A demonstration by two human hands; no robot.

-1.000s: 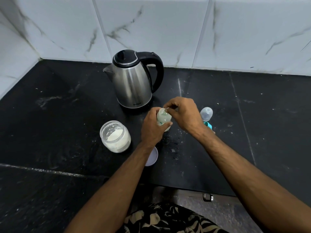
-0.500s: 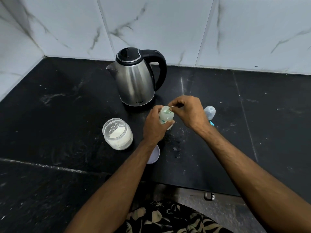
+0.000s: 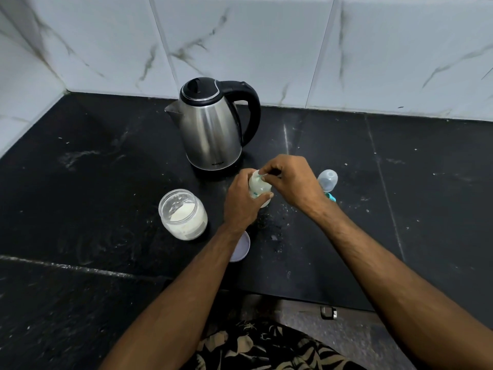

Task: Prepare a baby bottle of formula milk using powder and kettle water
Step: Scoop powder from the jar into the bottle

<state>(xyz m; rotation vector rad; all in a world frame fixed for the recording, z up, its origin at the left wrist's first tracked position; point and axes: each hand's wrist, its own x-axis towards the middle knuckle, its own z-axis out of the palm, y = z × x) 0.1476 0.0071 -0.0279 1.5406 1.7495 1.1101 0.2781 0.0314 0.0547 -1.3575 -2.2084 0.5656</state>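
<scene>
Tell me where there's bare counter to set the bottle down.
Bare black counter lies left of the steel kettle and open powder jar, and right of the clear bottle cap. It is crowded around the small baby bottle and pale lid.

At upper centre, the brushed silver steel kettle [image 3: 212, 129] has a black lid and handle. The glossy black stone counter [image 3: 80, 182] carries pale speckles. White wall tiles [image 3: 240, 36] show grey-brown veins. At bottom centre, dark cloth [image 3: 261, 345] bears tan leaf prints.
</scene>
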